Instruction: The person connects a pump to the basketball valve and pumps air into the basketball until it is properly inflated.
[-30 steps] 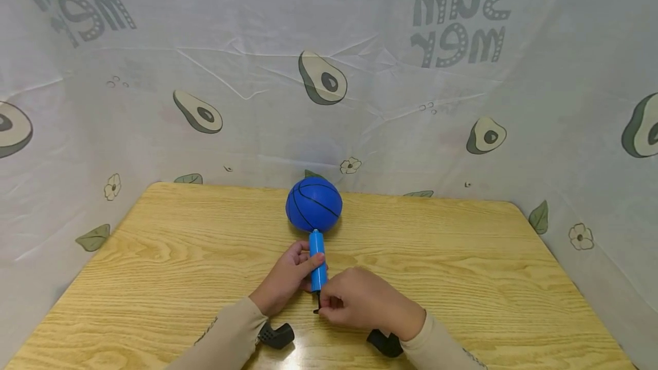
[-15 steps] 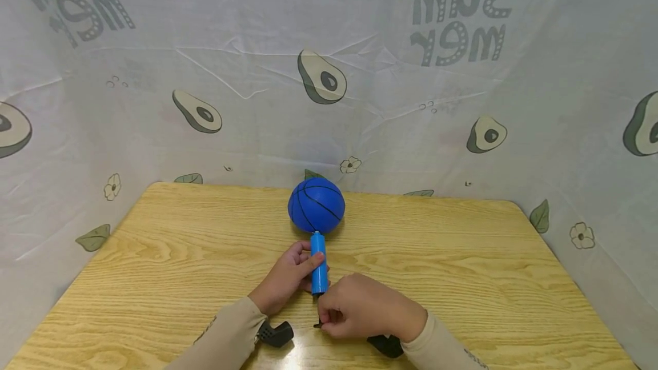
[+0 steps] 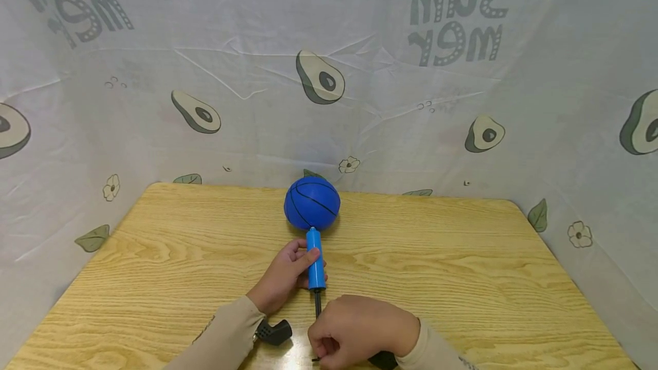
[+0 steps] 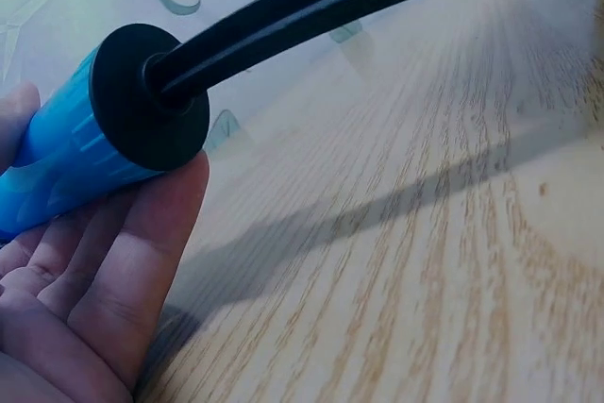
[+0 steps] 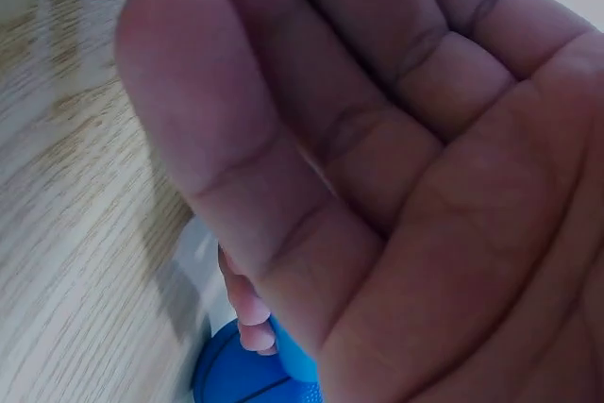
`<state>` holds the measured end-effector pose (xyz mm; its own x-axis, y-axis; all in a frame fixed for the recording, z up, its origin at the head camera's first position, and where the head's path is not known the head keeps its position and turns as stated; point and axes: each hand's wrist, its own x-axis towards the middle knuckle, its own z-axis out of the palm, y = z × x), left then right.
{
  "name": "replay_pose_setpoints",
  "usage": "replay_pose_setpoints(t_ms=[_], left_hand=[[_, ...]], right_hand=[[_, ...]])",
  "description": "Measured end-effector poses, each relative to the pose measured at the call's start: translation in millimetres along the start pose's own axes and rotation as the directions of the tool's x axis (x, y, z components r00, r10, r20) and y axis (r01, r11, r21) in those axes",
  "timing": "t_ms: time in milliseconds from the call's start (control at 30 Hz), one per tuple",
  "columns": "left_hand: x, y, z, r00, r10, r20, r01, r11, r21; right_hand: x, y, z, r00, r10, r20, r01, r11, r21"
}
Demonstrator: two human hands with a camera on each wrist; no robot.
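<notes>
A blue hand pump lies lengthwise before me, its tip meeting the near side of a blue ball with black seams. My left hand grips the pump's barrel, thumb on top and fingers beneath. From the barrel's black end cap a black rod reaches far out. At the rod's near end, my right hand holds the handle with curled fingers; most of that handle is hidden, only a dark tip showing. In the right wrist view the right fingers cover the handle, with the ball beyond.
Under everything is a wood-grain table. A pale cloth printed with avocados and leaves hangs behind and at both sides. Black wrist-worn devices show beneath the left wrist and right wrist.
My right hand has drawn back towards me, and much more of the black rod now shows out of the barrel. The left hand, pump barrel and ball have shifted only slightly.
</notes>
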<state>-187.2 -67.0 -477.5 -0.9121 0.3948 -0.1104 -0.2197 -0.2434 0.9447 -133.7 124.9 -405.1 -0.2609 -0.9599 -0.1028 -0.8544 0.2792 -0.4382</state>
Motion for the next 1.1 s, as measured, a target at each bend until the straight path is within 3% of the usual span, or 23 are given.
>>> replay_pose_setpoints(t_ms=[233, 467, 733, 900, 1100], left_hand=[[-0.2, 1.6, 0.6, 1.0, -0.007, 0.003, 0.007, 1.0, 0.02], [-1.3, 0.8, 1.9, 1.0, 0.002, 0.014, -0.003, 0.999, 0.053], [-1.6, 1.0, 3.0, 1.0, 0.01, 0.007, -0.01, 0.997, 0.081], [-0.9, 0.2, 0.7, 0.999, 0.001, 0.035, -0.003, 0.998, 0.058], [0.0, -0.2, -1.1, 0.998, -0.002, 0.056, 0.002, 1.0, 0.004]], right_hand=[[-1.8, 1.1, -4.9, 0.993, 0.063, -0.097, -0.071, 0.993, -0.089], [-5.7, 14.0, -10.5, 0.958, 0.195, -0.209, -0.217, 0.972, -0.088], [-5.4, 15.6, -12.8, 0.929, 0.203, -0.31, -0.247, 0.963, -0.108], [-3.5, 13.5, -10.8, 0.943, 0.153, -0.296, -0.195, 0.974, -0.115], [-2.5, 9.9, -8.4, 0.977, 0.085, -0.196, -0.107, 0.989, -0.102]])
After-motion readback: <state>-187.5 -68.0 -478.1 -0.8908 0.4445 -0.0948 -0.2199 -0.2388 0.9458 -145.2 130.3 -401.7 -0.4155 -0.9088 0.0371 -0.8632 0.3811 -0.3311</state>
